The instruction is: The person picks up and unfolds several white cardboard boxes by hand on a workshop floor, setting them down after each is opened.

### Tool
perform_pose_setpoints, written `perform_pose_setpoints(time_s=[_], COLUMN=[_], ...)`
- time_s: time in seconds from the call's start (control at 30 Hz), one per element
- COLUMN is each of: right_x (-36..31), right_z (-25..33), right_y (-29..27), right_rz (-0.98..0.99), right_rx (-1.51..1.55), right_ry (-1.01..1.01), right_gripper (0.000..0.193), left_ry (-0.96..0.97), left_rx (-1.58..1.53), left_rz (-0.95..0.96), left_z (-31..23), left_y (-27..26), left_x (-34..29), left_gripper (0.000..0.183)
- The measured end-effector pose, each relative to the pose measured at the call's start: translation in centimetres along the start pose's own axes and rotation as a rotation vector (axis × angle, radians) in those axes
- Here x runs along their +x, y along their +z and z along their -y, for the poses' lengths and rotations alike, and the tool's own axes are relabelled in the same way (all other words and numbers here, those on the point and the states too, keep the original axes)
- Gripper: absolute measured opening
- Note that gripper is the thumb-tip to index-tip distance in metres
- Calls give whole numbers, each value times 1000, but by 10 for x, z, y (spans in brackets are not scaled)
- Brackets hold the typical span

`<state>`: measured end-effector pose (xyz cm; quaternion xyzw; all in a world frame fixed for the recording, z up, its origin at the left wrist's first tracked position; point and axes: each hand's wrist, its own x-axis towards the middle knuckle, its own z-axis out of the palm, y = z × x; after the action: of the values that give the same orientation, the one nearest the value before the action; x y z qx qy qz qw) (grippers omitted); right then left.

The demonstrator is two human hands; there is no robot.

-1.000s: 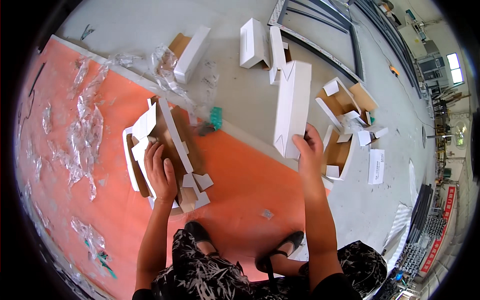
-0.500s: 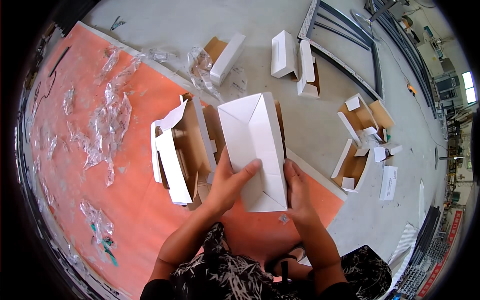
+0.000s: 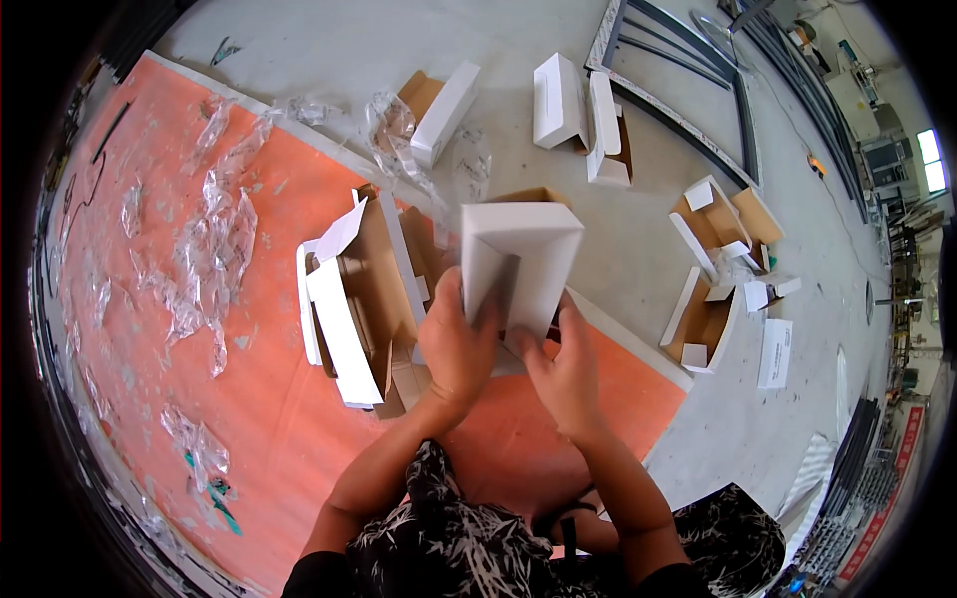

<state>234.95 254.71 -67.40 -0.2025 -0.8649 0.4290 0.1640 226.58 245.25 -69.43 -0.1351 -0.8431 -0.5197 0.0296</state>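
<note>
Holding white carton (image 3: pixel 543 257) above floor (image 3: pixel 623 244), just forward of wrists with long axis roughly away from body, pinching left side with left hand (image 3: pixel 459 344) fingers, near right end with right hand (image 3: pixel 561 377) fingers.

Left hand (image 3: pixel 457 339) and right hand (image 3: pixel 563 377) (both bare) close together

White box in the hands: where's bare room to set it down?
Grey floor between the upper white boxes and rightmost open boxes; orange sheet between the big carton and lower plastic wrap. Crowded: sheet's upper left, under more plastic.
</note>
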Motion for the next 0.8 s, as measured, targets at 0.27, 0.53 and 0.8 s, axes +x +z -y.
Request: perform_pose_setpoints(time_s=[0.27, 0.53, 0.8], right_x=[21, 29, 29], right_z=[-6, 14, 25], right_y=[14, -26, -23], right_rz=[-142, 136, 98], right_rx=[175, 310, 201], right_ry=[195, 257, 189], right_gripper=[63, 60, 63], left_ry=[413, 120, 127], left_rx=[206, 16, -188], left_rz=[-46, 181, 228], left_z=[9, 1, 9], left_y=[4, -5, -14], left_x=[-28, -10, -8], left_gripper=[53, 82, 78])
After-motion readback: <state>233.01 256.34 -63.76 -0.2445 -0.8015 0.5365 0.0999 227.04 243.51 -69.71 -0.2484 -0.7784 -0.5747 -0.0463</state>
